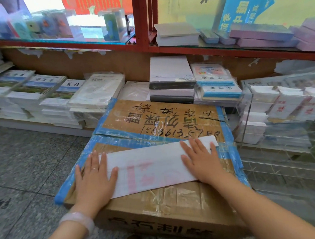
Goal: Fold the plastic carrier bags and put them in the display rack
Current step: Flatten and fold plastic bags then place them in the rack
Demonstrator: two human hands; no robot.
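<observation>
Taped cardboard box (158, 119) at frame centre serves as folding table.
Left hand (93, 176) and right hand (201, 160), fingers spread flat, press the folded bag (148, 168); slick plastic probably springs open if released.

Carrier bag (152, 167), lower centre: white with a faint pink-red print. Cardboard box (158, 208) beneath: brown, edged in blue tape (117, 140), black handwriting on top, black printed characters on its front face. Floor (26, 164), lower left: grey speckled. Shelf frame (139, 18), upper centre: red.
</observation>
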